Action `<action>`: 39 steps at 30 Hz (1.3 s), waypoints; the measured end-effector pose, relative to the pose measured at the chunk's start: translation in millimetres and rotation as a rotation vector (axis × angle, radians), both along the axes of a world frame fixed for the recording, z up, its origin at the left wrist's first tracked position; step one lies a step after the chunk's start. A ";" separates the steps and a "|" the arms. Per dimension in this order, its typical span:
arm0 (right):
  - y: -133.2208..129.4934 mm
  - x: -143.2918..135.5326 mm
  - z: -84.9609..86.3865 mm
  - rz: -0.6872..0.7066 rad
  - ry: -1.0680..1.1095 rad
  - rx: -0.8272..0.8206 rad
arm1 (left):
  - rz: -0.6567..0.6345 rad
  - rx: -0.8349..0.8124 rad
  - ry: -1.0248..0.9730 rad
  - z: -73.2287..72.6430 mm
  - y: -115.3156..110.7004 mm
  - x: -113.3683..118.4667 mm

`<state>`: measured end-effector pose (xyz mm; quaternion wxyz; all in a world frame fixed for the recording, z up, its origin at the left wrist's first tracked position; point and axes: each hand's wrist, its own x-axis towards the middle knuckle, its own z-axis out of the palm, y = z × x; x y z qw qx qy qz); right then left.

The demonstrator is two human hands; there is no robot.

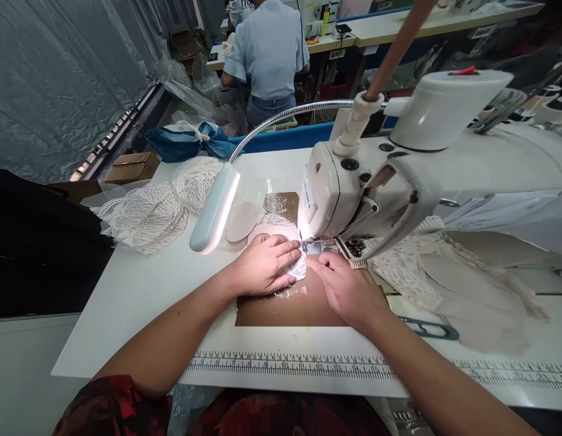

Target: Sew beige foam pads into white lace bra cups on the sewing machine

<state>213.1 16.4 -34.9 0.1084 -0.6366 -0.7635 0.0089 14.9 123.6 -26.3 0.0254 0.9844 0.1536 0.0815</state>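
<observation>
A white lace piece (300,267) lies under the needle area of a white sewing machine (324,188). My left hand (267,263) rests flat on the lace, fingers stretched toward the needle. From the other side my right hand (347,281) holds the edge of the lace at its fingertips, the index finger forward and the other fingers curled. Beneath both hands is a brown sheet (281,312) on the white table. Pale rounded fabric pieces (241,223) lie just beyond my left hand. The needle tip is too small to make out.
A lit lamp (215,209) on a bendy neck hangs left of the machine. Lace pieces (149,212) are stacked at left, more lace and beige fabric (458,278) at right. Thread snips (429,328) lie near a printed ruler (285,364) along the front edge. A person (272,54) sits beyond.
</observation>
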 end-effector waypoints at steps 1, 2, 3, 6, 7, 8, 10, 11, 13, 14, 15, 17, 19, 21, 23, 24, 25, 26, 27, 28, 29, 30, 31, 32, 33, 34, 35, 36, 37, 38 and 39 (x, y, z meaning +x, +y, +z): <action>-0.8 1.3 -0.5 0.019 0.018 0.000 | -0.004 0.003 -0.005 -0.6 0.2 -0.3; -1.6 2.5 -1.0 0.042 0.036 -0.003 | -0.008 0.002 -0.011 -1.2 0.3 -0.6; -2.4 3.6 -1.4 0.067 0.052 -0.005 | -0.012 -0.001 -0.019 -1.7 0.2 -0.8; -4.9 5.4 -2.3 0.135 0.082 -0.003 | -0.022 -0.017 -0.050 -2.8 -0.3 -0.9; -5.6 5.5 -2.4 0.157 0.088 0.003 | -0.023 -0.022 -0.059 -3.1 -0.6 -0.7; -6.2 5.4 -2.4 0.178 0.094 0.012 | -0.025 -0.027 -0.066 -3.4 -0.7 -0.5; -7.1 4.8 -2.1 0.219 0.105 0.024 | -0.028 -0.035 -0.075 -3.7 -0.8 0.1; -7.4 4.5 -1.9 0.237 0.109 0.030 | -0.030 -0.039 -0.079 -3.8 -0.7 0.3; -7.8 4.2 -2.0 0.263 0.114 0.042 | -0.039 -0.048 -0.087 -3.6 -0.3 0.3; -8.0 4.3 -2.3 0.271 0.115 0.051 | -0.045 -0.057 -0.092 -3.2 -0.2 0.1; -8.3 4.6 -2.9 0.276 0.119 0.062 | -0.053 -0.069 -0.096 -2.8 -0.1 -0.2; -8.8 5.6 -4.5 0.267 0.134 0.091 | -0.068 -0.108 -0.109 -1.9 -0.7 -0.8; -9.3 6.5 -6.3 0.247 0.154 0.118 | -0.073 -0.148 -0.121 -1.4 -2.2 -0.8; -9.4 6.9 -7.4 0.237 0.171 0.134 | -0.051 -0.159 -0.122 -1.6 -4.5 0.1; -9.3 6.6 -7.6 0.241 0.181 0.130 | -0.014 -0.148 -0.124 -2.1 -6.7 1.3; -9.2 6.3 -7.4 0.243 0.186 0.125 | 0.002 -0.148 -0.130 -2.4 -7.4 1.9; -9.1 6.1 -7.1 0.244 0.192 0.120 | 0.009 -0.156 -0.140 -2.6 -7.9 2.2; -8.9 5.8 -6.9 0.246 0.198 0.118 | 0.008 -0.174 -0.150 -2.7 -8.0 2.3; -8.7 5.5 -6.7 0.246 0.204 0.119 | 0.002 -0.197 -0.158 -2.7 -8.0 2.3; -8.5 5.2 -6.6 0.246 0.212 0.126 | -0.003 -0.220 -0.163 -2.6 -7.7 2.1; -8.3 4.7 -6.6 0.249 0.220 0.138 | -0.003 -0.242 -0.165 -2.3 -7.5 1.9; -8.1 4.0 -6.6 0.256 0.228 0.149 | 0.001 -0.262 -0.167 -1.9 -7.3 1.7; -7.8 3.1 -6.7 0.264 0.230 0.154 | 0.012 -0.281 -0.170 -1.2 -7.2 1.7; -7.6 2.0 -6.7 0.272 0.225 0.154 | 0.025 -0.304 -0.174 -0.4 -7.2 1.8; -7.4 0.8 -6.5 0.278 0.208 0.147 | 0.040 -0.332 -0.180 0.7 -7.3 2.0; -7.3 -0.4 -6.2 0.280 0.181 0.132 | 0.056 -0.366 -0.189 2.0 -7.5 2.2; -7.3 -1.6 -5.7 0.279 0.149 0.116 | 0.074 -0.403 -0.198 3.3 -7.8 2.5; -7.4 -2.5 -5.2 0.275 0.120 0.101 | 0.092 -0.439 -0.206 4.7 -8.0 2.7; -7.7 -3.2 -4.5 0.272 0.097 0.090 | 0.109 -0.469 -0.213 5.9 -8.2 2.7; -8.2 -3.6 -3.8 0.273 0.083 0.084 | 0.117 -0.491 -0.215 6.9 -8.4 2.6; -8.8 -3.7 -3.1 0.276 0.077 0.081 | 0.116 -0.502 -0.214 7.4 -8.5 2.3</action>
